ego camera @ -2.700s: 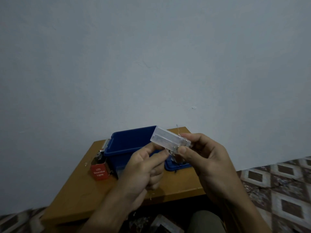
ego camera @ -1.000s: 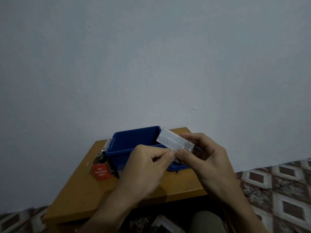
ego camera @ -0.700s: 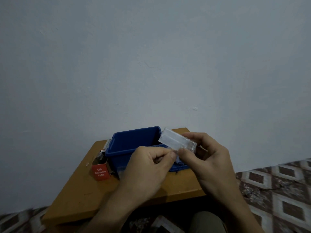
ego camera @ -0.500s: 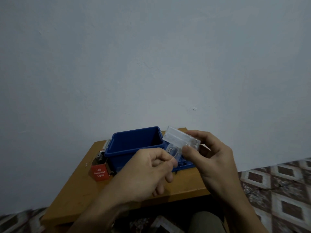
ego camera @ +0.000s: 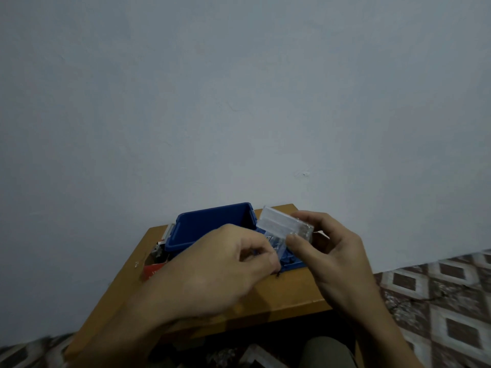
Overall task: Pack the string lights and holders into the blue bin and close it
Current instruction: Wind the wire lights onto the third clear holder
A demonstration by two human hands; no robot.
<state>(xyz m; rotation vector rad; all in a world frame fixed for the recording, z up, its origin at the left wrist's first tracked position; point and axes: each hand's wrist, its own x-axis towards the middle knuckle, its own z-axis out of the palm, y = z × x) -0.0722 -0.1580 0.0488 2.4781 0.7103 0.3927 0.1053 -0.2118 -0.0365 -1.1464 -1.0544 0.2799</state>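
An open blue bin point(ego camera: 212, 221) stands at the back of a small wooden table point(ego camera: 287, 293). Its blue lid point(ego camera: 292, 264) lies flat to the bin's right, mostly hidden by my hands. My right hand point(ego camera: 326, 251) holds a clear plastic battery holder point(ego camera: 284, 225) tilted above the lid, thumb on its near edge. My left hand point(ego camera: 228, 269) is curled just left of it, fingertips pinched at the thin string-light wire below the holder. The wire itself is barely visible.
A red LED lights box point(ego camera: 152, 270) and a small metallic object point(ego camera: 159, 248) sit left of the bin, partly behind my left wrist. A pale wall rises right behind the table. Patterned floor tiles point(ego camera: 438, 293) lie to the right.
The holder and my right hand have shifted right, off the bin toward the lid. My left hand dropped lower and curled tighter at the wire under the holder.
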